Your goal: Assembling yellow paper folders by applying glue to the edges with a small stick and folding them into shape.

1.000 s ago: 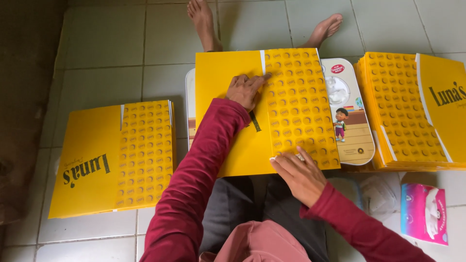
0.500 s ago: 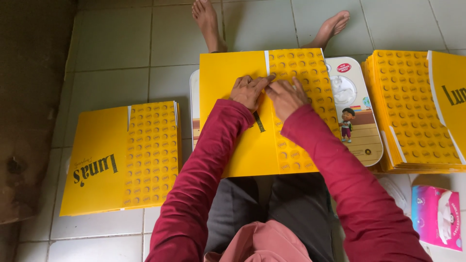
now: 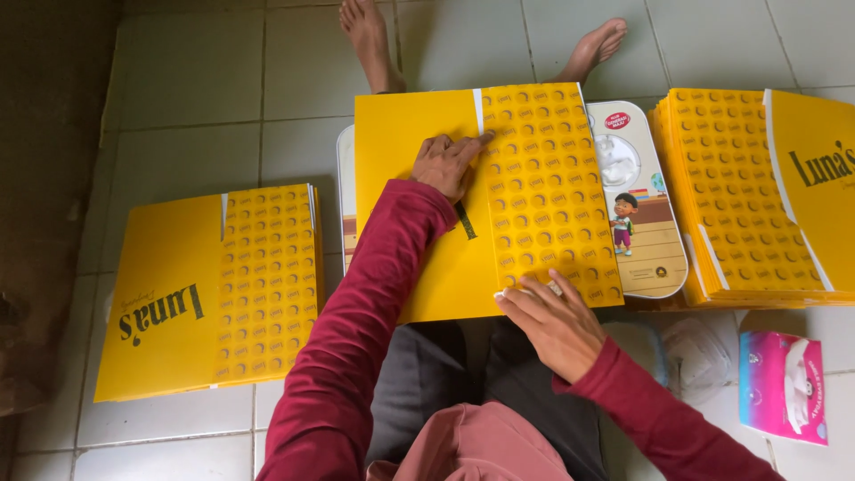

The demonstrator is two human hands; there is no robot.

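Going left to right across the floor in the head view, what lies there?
Yellow folder on the tiles → yellow sheet pressed by the left hand and right hand → picture tray beneath it → stack of yellow sheets → pink tissue pack.

Count, head view: yellow sheet sets in 3 places: 1 flat sheet in the middle (image 3: 427, 258), 1 small stack on the person's left (image 3: 214, 294), 1 thicker stack on the right (image 3: 748, 196); sheets per stack can't be counted, edges too fine. 1 tray with a cartoon print (image 3: 637, 205) under the middle sheet. 1 pink tissue pack (image 3: 784, 387). 1 clear crumpled plastic wrapper (image 3: 695, 352), possibly more beside it, can't tell. 2 hands on the middle sheet: left hand (image 3: 450, 165), right hand (image 3: 552, 321). 2 bare feet: (image 3: 365, 36) and (image 3: 592, 49). 1 person in view.
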